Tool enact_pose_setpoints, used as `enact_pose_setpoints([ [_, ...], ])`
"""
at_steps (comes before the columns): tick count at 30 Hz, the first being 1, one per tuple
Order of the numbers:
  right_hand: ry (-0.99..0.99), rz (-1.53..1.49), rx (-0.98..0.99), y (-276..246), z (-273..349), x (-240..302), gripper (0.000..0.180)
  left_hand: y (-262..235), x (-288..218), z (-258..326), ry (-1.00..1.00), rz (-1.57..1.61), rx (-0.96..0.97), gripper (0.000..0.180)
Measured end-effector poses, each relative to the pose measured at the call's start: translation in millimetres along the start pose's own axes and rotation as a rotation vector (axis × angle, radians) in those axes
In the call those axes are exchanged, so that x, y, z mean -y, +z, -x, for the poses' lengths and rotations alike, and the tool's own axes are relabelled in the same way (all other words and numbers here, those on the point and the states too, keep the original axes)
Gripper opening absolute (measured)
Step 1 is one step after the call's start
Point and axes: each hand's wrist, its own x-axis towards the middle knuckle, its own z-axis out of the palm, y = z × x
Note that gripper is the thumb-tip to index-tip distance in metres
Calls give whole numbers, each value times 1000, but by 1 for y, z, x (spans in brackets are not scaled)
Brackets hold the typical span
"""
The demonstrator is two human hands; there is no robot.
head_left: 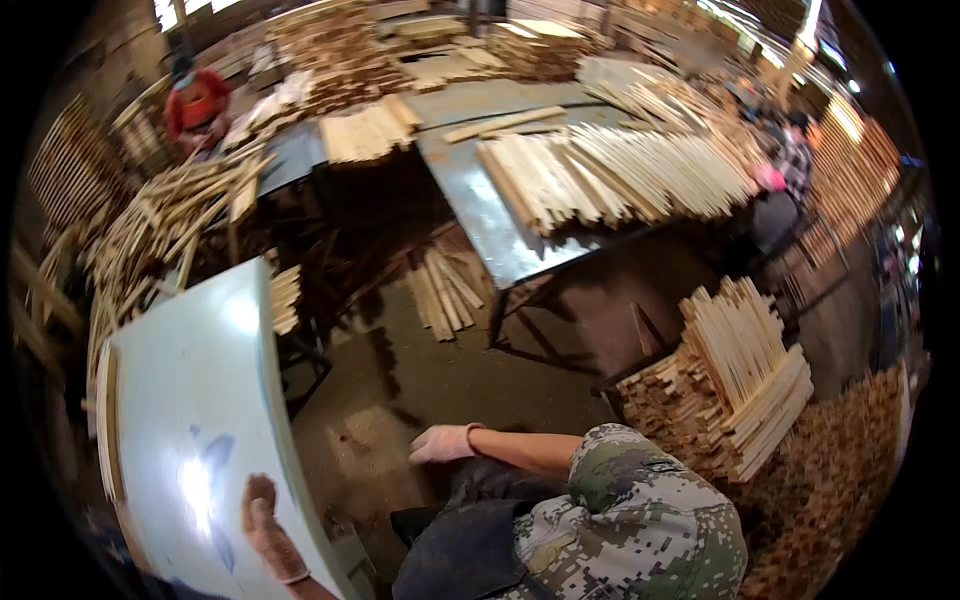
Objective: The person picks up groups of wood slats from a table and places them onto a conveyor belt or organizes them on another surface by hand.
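Note:
My left hand point(270, 533), in a pale work glove with darkened fingertips, is over the right edge of a smooth light-blue tabletop point(190, 370). Its fingers are loosely extended and nothing shows in them. Whether it touches the surface I cannot tell. In front of my body, my right hand point(445, 444), in a pinkish-white glove, hangs in the air above the floor. Its fingers point left, loosely stretched, and hold nothing that I can see. A narrow wooden strip point(108, 420) lies along the tabletop's left edge, apart from my left hand.
A metal-topped table point(470, 215) ahead bears a row of wooden slats point(610, 172). Loose slats point(440, 295) lie on the floor beside it. Stacked slats point(735, 370) stand at my right, tangled offcuts point(170, 220) at far left. Two people point(196, 108) work farther off, one at each side.

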Motion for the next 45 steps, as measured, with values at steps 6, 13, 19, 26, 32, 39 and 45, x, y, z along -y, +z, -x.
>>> enact_pose_setpoints([
  [6,1032,-98,-409,-24,205,-135,51,174,117,-57,-381,-285,435,38],
  [13,1643,-552,-734,40,339,-129,56,149,330,-39,-1234,-680,420,43],
  [19,1353,-215,-60,99,361,-113,27,168,327,-52,-1317,-886,635,33],
  [26,1522,-536,-596,-16,352,-154,48,277,361,-169,-1237,-769,620,29],
  [32,1255,20,-777,-216,333,-252,46,457,411,-282,-1069,-388,415,24],
  [39,1118,-435,-1118,-329,305,-271,68,678,361,-348,-978,-81,912,19],
  [45,1057,-263,-1651,-419,370,-279,56,838,241,-292,-838,-184,934,31],
])
